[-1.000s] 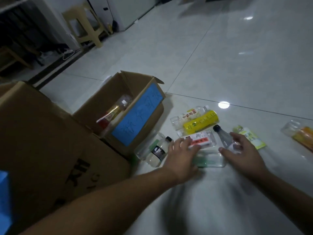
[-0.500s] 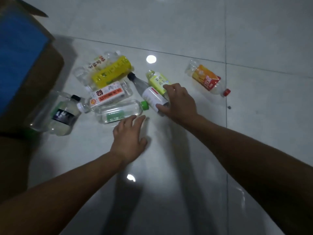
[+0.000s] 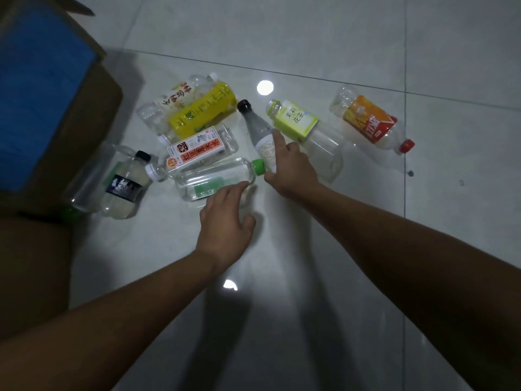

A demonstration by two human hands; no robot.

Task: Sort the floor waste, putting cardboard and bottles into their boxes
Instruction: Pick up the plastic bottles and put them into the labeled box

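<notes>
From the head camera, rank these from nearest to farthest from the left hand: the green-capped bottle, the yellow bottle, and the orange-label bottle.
1. Green-capped bottle: lies at the fingertips of the left hand.
2. Yellow bottle: farther up, toward the box.
3. Orange-label bottle: far right, beyond the right hand.

the cardboard box (image 3: 56, 103) runs off the left and top edges. the right hand (image 3: 290, 170) covers the lower end of the black-capped bottle (image 3: 258, 129), perhaps gripping it. the clear bottle (image 3: 84, 182) beside the box lies partly in shadow.
</notes>
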